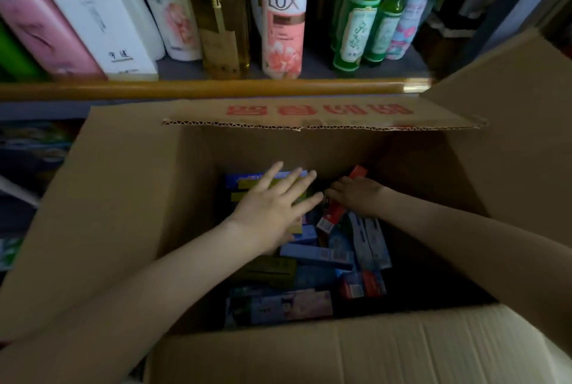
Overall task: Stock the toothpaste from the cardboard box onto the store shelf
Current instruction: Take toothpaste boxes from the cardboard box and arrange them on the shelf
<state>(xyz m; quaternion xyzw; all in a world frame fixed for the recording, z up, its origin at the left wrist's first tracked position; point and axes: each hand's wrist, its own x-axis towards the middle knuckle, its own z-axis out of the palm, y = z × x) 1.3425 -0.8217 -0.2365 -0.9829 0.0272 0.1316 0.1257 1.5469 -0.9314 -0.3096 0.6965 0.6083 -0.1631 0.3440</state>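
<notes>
An open cardboard box (123,197) fills the lower view, with several toothpaste cartons (315,255) piled loosely at its bottom. My left hand (272,204) reaches in with fingers spread straight, lying flat on blue and yellow cartons (247,180) at the far side of the pile. My right hand (359,196) is deep in the box beside it, over a red carton (357,172); its fingers are in shadow and I cannot tell whether they hold the carton. The store shelf (216,87) with an orange front edge runs just beyond the box.
Shampoo and body wash bottles (283,12) and green glass bottles (356,21) stand tightly along the shelf above. The box's far flap (322,114) with red print leans toward the shelf edge. A lower shelf (31,148) with dim packages lies to the left.
</notes>
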